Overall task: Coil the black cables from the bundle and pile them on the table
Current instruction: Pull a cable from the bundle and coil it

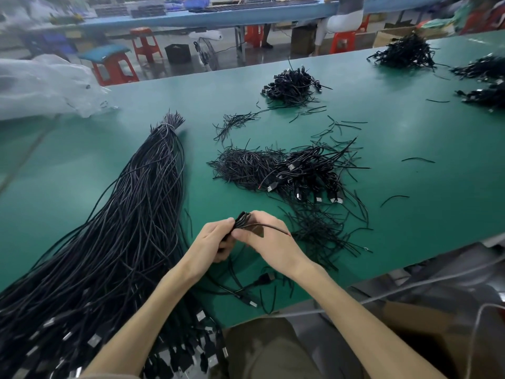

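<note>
**Handling.** The black cables are thin, light and limp. In my judgement each will bend into loops readily but spring open unless the loops are pinched across their middle. The plug ends look to be the only stiff parts. The soundest hold is across the gathered loops, not on a free end.

**Location.** The bundle (131, 209) lies on the green worktop (410, 138), tied near its far end and fanning out toward the person. The coil (242, 218) being worked is held just right of the bundle's near half, above the worktop. The pile of coiled cables (306, 170) lies right of the bundle's middle, apart from it. A smaller heap (293, 84) sits farther off, right of and beyond the bundle's tied end.

**Hands.** The left hand (216, 236) is closed round the coil, fingers curled beneath it. The right hand (270, 239) also grips the coil, pinching it on the side away from the bundle. A free tail (281, 231) runs from the coil past the right hand, away from the bundle. Whether it is being wound or tucked cannot be told.
</note>
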`<move>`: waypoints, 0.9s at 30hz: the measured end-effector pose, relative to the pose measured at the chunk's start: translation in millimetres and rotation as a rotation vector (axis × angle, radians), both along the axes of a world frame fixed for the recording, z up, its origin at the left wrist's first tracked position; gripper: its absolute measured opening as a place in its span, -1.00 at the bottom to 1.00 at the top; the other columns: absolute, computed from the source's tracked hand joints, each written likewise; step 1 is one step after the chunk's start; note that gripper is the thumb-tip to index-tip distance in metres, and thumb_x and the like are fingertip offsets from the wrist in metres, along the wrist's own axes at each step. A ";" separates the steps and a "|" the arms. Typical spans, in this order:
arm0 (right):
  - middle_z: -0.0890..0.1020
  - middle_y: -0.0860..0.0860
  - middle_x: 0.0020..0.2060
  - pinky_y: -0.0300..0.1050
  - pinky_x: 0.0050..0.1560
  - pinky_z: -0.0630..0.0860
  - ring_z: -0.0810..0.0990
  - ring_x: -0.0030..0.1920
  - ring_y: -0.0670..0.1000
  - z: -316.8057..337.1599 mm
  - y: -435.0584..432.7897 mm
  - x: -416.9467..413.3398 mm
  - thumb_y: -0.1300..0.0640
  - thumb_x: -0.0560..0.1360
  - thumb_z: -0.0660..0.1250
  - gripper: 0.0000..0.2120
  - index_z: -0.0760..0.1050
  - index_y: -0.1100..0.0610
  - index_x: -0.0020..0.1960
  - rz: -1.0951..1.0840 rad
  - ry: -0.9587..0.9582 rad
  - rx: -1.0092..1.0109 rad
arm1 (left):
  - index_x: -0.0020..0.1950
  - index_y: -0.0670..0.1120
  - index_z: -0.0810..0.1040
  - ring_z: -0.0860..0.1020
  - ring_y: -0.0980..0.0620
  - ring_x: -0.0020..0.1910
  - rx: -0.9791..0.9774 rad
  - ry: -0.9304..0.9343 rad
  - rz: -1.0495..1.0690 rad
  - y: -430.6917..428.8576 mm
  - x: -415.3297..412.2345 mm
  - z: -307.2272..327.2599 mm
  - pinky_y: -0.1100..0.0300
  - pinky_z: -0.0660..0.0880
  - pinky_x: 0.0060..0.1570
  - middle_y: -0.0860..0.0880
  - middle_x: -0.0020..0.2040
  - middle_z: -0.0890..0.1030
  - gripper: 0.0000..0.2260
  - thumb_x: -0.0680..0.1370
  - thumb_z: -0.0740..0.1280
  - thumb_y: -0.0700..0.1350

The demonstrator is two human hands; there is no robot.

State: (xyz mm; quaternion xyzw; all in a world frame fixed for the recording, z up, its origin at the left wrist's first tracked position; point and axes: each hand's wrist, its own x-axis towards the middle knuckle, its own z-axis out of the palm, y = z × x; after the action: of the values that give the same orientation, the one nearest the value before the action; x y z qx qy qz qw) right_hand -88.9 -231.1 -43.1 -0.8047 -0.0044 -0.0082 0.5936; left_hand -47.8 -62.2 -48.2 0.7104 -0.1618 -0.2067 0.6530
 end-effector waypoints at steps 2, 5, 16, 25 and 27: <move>0.60 0.04 -0.05 -0.12 0.01 0.49 0.58 -0.06 -0.01 -0.8 4.4 -2.3 -0.01 0.56 0.45 -0.79 0.58 0.14 0.01 -0.019 -0.046 -0.084 | -0.26 -0.04 0.31 0.09 0.08 -0.43 -0.005 -0.006 0.015 0.9 0.6 -1.4 0.35 0.12 -0.52 0.05 -0.37 0.17 -0.67 0.63 0.16 0.09; 0.55 -0.02 -0.05 -0.29 -0.19 0.50 0.58 -0.27 -0.09 0.8 13.4 -4.5 0.04 0.62 0.38 -0.90 0.54 0.05 -0.01 -0.011 -0.142 -0.144 | -0.30 -0.02 0.34 0.10 0.06 -0.44 -0.023 -0.007 0.042 2.8 3.0 -1.4 0.33 0.13 -0.54 0.01 -0.37 0.16 -0.65 0.64 0.16 0.08; 0.57 -0.06 -0.09 0.10 0.01 0.54 0.56 -0.18 0.00 -2.0 17.5 -8.3 0.11 0.65 0.32 -0.85 0.60 0.16 0.01 -0.126 -0.259 -0.308 | -0.31 -0.02 0.39 0.15 0.05 -0.49 0.056 0.008 0.047 0.8 5.6 -2.2 0.29 0.12 -0.54 0.00 -0.39 0.21 -0.55 0.73 0.10 0.11; 0.55 0.01 -0.04 0.14 -0.11 0.49 0.58 -0.13 0.20 7.2 12.3 -7.9 0.04 0.71 0.17 -0.76 0.50 0.17 0.02 -0.179 -0.262 -0.611 | 0.25 -0.23 0.49 0.60 -0.16 -0.33 0.044 -0.093 0.046 7.6 0.5 26.1 0.05 0.52 -0.31 -0.09 -0.12 0.68 -0.80 0.70 0.21 -0.15; 0.57 0.01 -0.06 0.17 -0.09 0.48 0.57 -0.12 0.20 13.9 8.5 -5.8 0.09 0.70 0.21 -0.79 0.54 0.17 0.00 -0.172 -0.282 -0.529 | 0.34 -0.21 0.49 0.66 -0.12 -0.18 0.017 -0.131 -0.039 14.7 -2.4 40.7 0.09 0.57 -0.23 -0.15 0.02 0.70 -0.69 0.62 0.33 -0.16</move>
State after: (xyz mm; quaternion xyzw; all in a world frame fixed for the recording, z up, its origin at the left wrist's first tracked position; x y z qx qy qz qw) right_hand -94.7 -222.6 -29.2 -0.9197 -0.0205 -0.1682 0.3542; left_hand -50.2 -47.5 -7.6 0.7245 -0.2164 -0.1739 0.6309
